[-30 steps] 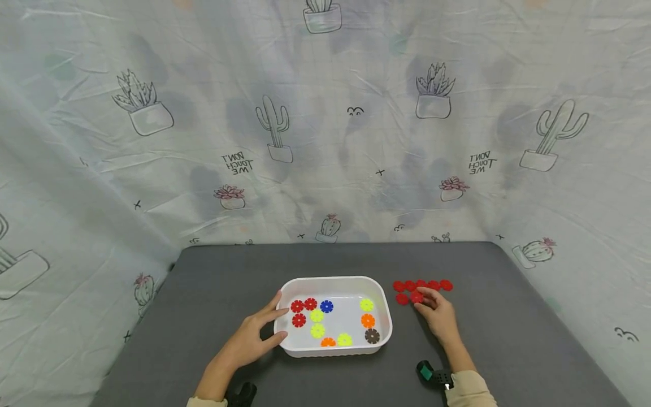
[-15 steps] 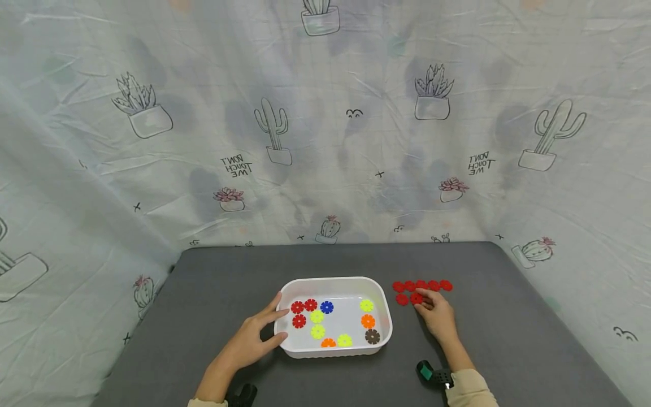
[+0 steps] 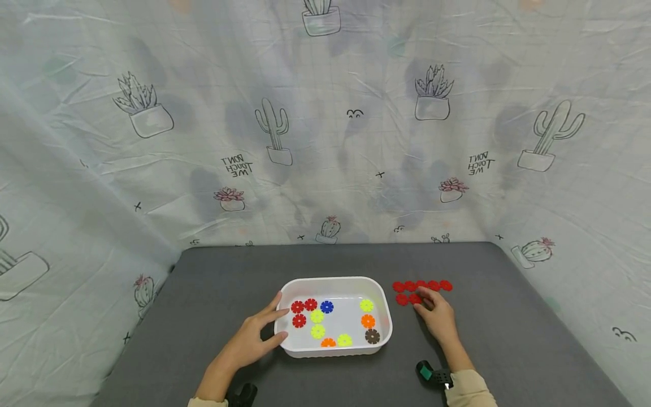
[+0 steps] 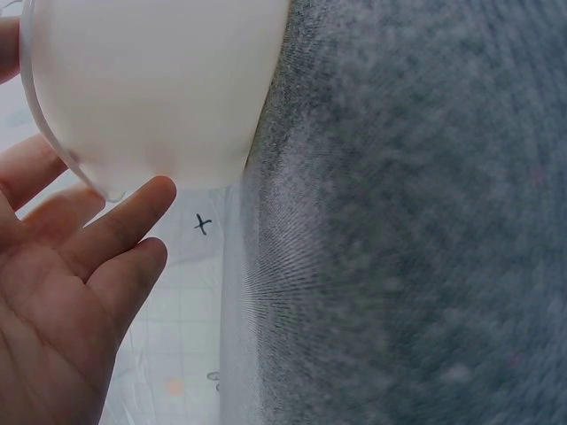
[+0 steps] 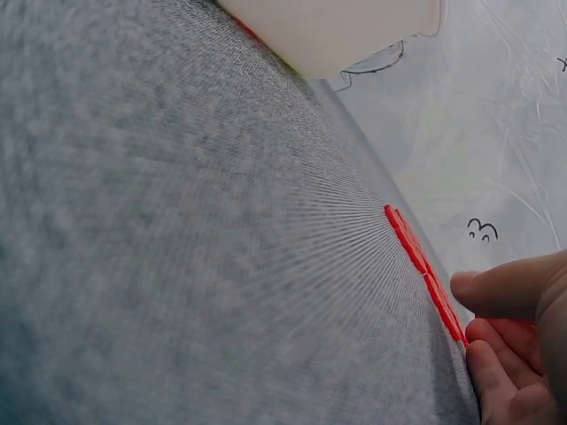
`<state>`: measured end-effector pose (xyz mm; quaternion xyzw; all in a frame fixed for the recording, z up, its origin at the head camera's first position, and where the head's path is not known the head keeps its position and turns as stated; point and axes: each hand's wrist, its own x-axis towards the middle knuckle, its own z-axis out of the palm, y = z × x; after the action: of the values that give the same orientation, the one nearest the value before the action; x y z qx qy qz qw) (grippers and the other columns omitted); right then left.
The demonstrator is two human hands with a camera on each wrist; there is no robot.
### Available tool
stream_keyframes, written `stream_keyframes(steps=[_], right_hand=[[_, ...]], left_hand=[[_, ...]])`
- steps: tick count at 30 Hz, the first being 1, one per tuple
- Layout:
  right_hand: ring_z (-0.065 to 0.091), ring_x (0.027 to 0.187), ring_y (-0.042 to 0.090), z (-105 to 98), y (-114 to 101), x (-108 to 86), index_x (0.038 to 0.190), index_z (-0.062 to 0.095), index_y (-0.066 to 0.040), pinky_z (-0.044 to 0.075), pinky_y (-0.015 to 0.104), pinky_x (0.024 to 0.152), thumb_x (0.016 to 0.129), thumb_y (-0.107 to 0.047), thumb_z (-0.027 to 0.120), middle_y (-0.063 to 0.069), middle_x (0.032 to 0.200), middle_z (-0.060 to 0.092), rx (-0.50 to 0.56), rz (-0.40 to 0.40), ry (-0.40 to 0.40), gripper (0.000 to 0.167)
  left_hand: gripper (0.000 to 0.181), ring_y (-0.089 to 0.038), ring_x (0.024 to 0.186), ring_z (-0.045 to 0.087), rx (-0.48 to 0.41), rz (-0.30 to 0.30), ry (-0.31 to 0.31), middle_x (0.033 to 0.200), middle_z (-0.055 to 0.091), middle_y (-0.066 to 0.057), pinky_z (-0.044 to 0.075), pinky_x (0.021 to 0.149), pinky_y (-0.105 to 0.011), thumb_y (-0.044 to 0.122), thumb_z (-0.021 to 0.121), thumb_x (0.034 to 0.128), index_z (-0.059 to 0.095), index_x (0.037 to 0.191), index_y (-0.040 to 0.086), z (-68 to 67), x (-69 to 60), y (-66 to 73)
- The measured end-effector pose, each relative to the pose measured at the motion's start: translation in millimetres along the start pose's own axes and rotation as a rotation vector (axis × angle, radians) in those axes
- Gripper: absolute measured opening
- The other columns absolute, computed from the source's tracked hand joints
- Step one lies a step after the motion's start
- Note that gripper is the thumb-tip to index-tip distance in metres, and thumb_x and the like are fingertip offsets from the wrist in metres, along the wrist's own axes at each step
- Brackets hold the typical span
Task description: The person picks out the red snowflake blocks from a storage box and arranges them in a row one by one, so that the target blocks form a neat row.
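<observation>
A white tub (image 3: 333,351) holds flower-shaped discs. My left hand (image 3: 249,342) holds its left rim, with thumb and index finger over the edge; in the left wrist view, other fingers of this hand (image 4: 62,310) lie against the outer wall (image 4: 159,97). Right of the tub, a row of several red discs (image 3: 399,286) lies on the table, with two more red discs (image 3: 402,299) side by side just in front. My right hand (image 3: 441,322) is at the right one of these two (image 3: 415,299). Thumb and fingers (image 5: 523,328) are apart, with fingertips at the disc edge (image 5: 443,305).
In the tub are red discs (image 3: 299,320), a blue disc (image 3: 327,307), yellow-green discs (image 3: 317,331), orange discs (image 3: 368,321) and a brown disc (image 3: 372,336). The grey table (image 3: 229,282) ends at a white curtain (image 3: 346,147) printed with cacti.
The red disc at my right hand has shifted slightly left, next to the other disc in the front row, and lies flat. My right fingers have loosened. My left hand and the tub stay put.
</observation>
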<state>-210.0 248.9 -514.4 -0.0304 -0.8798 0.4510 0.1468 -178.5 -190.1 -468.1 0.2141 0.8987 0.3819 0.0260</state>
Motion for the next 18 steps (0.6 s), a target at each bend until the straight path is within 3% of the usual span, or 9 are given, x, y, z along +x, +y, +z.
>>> stream_keyframes(steps=[3,6,8,10,18], right_hand=[[0.057,0.115,0.037,-1,0,-1.7,0.128,0.055,0.005,0.047,0.027,0.094,0.082,-0.005,0.072,0.025,0.127,0.058,0.017,-0.001,-0.004,0.049],[0.056,0.115,0.038,-1,0,-3.2,0.127,0.055,0.006,0.046,0.014,0.092,0.081,-0.008,0.073,0.026,0.126,0.058,0.034,-0.03,0.019,0.051],[0.057,0.114,0.039,-1,0,-4.2,0.126,0.055,0.006,0.039,0.001,0.087,0.08,-0.007,0.074,0.025,0.124,0.059,0.046,-0.054,0.043,0.052],[0.056,0.114,0.04,0,-2,-4.8,0.126,0.055,0.007,0.034,-0.004,0.084,0.08,-0.007,0.074,0.026,0.124,0.059,0.063,-0.069,0.053,0.052],[0.054,0.118,0.037,-4,-15,-5.7,0.13,0.051,0.005,0.04,0.002,0.087,0.083,-0.005,0.071,0.025,0.129,0.056,0.181,-0.088,0.004,0.052]], left_hand=[[0.054,-0.033,0.137,0.035,-0.003,0.001,-0.002,0.155,0.026,-0.007,0.034,0.104,-0.058,0.035,0.066,0.0876,0.056,0.133,0.009,-0.2,-0.5,0.6],[0.054,-0.032,0.137,0.034,-0.008,0.0,-0.004,0.155,0.026,-0.007,0.034,0.104,-0.058,0.035,0.066,0.0878,0.055,0.134,0.009,-0.9,-0.8,1.1],[0.054,-0.032,0.137,0.034,-0.009,0.0,-0.005,0.155,0.026,-0.007,0.034,0.104,-0.058,0.035,0.066,0.088,0.055,0.134,0.009,-1.0,-1.1,1.1],[0.054,-0.032,0.137,0.034,-0.005,0.0,-0.003,0.156,0.026,-0.007,0.034,0.104,-0.058,0.035,0.066,0.0881,0.056,0.134,0.009,-0.9,-1.3,1.0],[0.053,-0.032,0.137,0.034,0.004,0.007,0.007,0.155,0.026,-0.007,0.034,0.104,-0.058,0.035,0.066,0.0878,0.056,0.133,0.009,0.1,-1.0,0.3]])
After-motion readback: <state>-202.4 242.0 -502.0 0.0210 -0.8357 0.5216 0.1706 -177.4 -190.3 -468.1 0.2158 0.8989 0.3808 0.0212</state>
